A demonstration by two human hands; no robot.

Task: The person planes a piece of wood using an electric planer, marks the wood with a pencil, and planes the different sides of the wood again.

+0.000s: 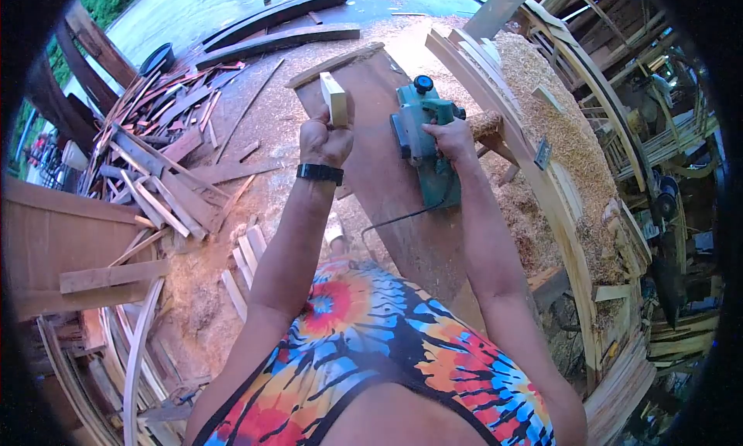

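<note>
My left hand [325, 143], with a dark watch on its wrist, is closed around a short pale wooden board [333, 98] raised above the workbench. The board's far end sticks up past my fingers. My right hand [452, 139] grips the handle of a green electric planer [422, 144], which rests on the wooden workbench [371, 167]. A black cord [402, 219] runs from the planer's near end across the bench top. Shavings spill from the planer's right side.
Left of the bench lies a heap of scrap wood [174, 160]. Long dark beams [279, 44] lie beyond it. On the right, a long plank [511, 113] borders a mound of shavings [573, 160]. Cut strips [249, 249] lie near my left arm.
</note>
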